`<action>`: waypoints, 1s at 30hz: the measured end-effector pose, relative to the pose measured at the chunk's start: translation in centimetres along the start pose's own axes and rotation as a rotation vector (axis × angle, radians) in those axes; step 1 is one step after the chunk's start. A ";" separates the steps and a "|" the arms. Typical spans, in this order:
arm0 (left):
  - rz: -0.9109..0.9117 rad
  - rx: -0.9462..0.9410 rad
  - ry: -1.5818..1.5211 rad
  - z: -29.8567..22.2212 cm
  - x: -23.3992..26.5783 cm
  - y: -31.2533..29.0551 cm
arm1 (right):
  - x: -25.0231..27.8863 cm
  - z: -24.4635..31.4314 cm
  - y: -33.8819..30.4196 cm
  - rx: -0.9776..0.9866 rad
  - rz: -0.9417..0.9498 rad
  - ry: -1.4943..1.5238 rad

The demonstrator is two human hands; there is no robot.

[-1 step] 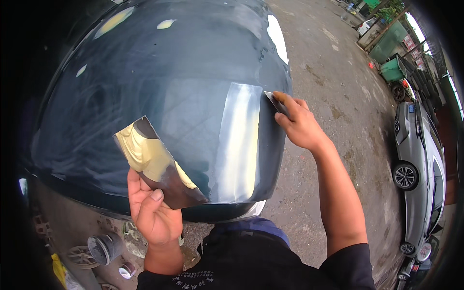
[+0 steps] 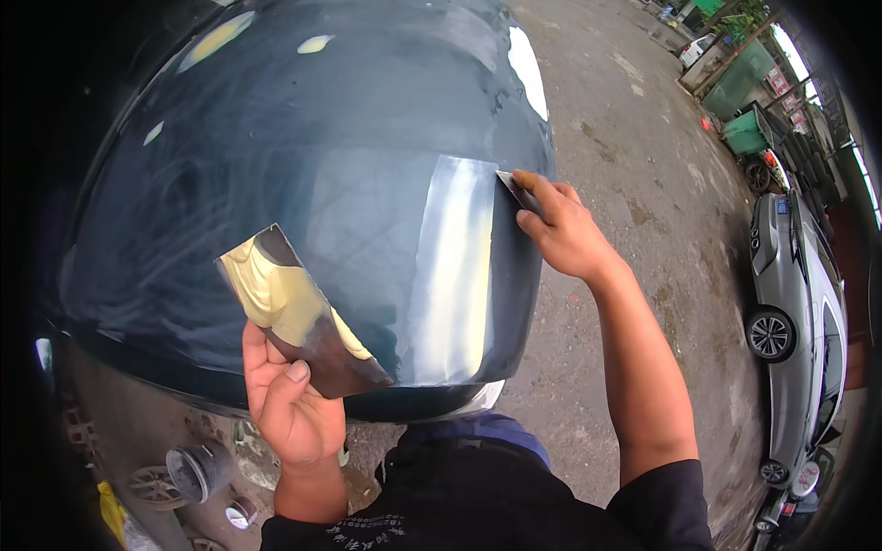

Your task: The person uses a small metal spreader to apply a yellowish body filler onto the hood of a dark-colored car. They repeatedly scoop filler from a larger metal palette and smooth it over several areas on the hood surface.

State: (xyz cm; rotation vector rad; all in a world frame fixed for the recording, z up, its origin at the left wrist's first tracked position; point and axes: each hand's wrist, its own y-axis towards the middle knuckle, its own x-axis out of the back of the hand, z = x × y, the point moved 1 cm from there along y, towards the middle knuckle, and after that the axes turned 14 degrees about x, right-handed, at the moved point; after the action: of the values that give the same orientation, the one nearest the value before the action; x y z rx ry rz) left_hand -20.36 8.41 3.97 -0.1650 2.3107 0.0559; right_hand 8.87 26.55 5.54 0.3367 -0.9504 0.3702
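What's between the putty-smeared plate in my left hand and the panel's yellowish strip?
In the head view, only dark panel shows between the plate and the strip.

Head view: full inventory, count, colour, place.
Car body: 1, dark blue-green, centre
Filler strip: 1, pale yellow and whitish, body's right side
Small patches: 3, yellow to whitish, body's upper left
White patch: 1, white, body's upper right edge
Plate: 1, dark, left hand
Putty: yellow, on plate
Scraper: 1, dark, right hand
Bucket: 1, grey, lower left
Loose wheel: at least 1, grey, beside bucket
Silver car: 1, right
Green bin: 1, upper right
Ground: grey-brown
Black top: 1, bottom centre
Left hand: 1, lower left of centre
Right hand: 1, right of strip
Rim clutter: too unclear to count
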 end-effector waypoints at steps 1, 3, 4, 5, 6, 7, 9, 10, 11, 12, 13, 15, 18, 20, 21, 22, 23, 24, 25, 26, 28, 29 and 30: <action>-0.011 0.013 -0.006 0.0 0.4 -0.3 | -0.3 0.4 0.1 0.017 0.024 -0.013; -0.029 0.034 -0.002 0.2 0.9 -0.5 | -0.1 1.6 -0.2 0.047 0.064 -0.042; -0.042 0.040 0.010 0.2 1.1 -0.6 | 0.0 2.3 -0.8 0.077 0.102 -0.054; -0.059 0.052 0.023 0.3 1.4 -0.7 | -0.2 3.0 -1.8 0.104 0.144 -0.062; -0.070 0.055 0.028 0.4 1.7 -0.8 | -0.5 3.6 -3.1 0.129 0.184 -0.070; -0.073 0.057 0.030 0.5 1.9 -0.8 | -0.9 4.2 -4.4 0.154 0.190 -0.046; -0.082 0.071 0.023 0.7 2.3 -1.0 | -1.3 5.6 -7.0 0.174 0.200 -0.044; -0.084 0.077 0.016 0.7 2.5 -1.1 | -1.5 6.2 -8.2 0.186 0.202 -0.046; -0.085 0.084 0.009 0.7 2.7 -1.1 | -1.6 6.9 -9.2 0.205 0.201 -0.052; -0.082 0.087 0.001 0.8 2.8 -1.1 | -1.9 7.4 -10.3 0.224 0.200 -0.057; -0.078 0.092 -0.002 0.8 2.8 -1.0 | -2.2 7.7 -11.3 0.247 0.186 -0.061; -0.056 0.108 -0.008 0.7 2.8 -1.1 | -2.8 8.0 -13.3 0.280 0.180 -0.079; -0.058 0.118 -0.005 0.8 2.2 -1.0 | -3.4 8.6 -15.8 0.296 0.172 -0.119; -0.044 0.131 0.009 0.9 1.9 -1.0 | -3.6 9.0 -17.1 0.294 0.181 -0.114; -0.037 0.138 0.016 1.1 1.8 -1.0 | -3.6 9.1 -17.9 0.290 0.188 -0.101; -0.041 0.152 0.019 1.2 1.6 -1.2 | -3.6 9.0 -18.3 0.293 0.194 -0.086; -0.044 0.166 0.023 1.3 1.3 -1.4 | -3.2 9.1 -18.6 0.279 0.222 -0.080; -0.048 0.181 0.026 1.5 1.0 -1.6 | -2.7 9.2 -18.6 0.290 0.164 -0.029; -0.015 0.212 0.012 1.8 0.8 -1.8 | -2.1 9.2 -18.5 0.300 0.106 0.018; -0.045 0.248 0.002 2.1 0.0 -2.0 | -1.5 9.5 -18.2 0.310 0.049 0.065; -0.022 0.320 -0.014 2.9 -1.4 -2.4 | -0.5 10.4 -17.8 0.394 -0.068 0.370; -0.020 0.345 -0.018 3.4 -2.3 -2.6 | -0.8 10.8 -17.6 0.458 -0.137 0.550; -0.005 0.355 -0.040 4.0 -2.9 -2.9 | -1.2 11.3 -17.3 0.523 -0.205 0.730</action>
State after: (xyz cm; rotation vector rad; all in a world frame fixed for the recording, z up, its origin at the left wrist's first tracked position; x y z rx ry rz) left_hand -15.08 6.22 3.41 0.0117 2.2388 -0.3483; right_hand 7.88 6.12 8.64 0.7086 -0.0882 0.5036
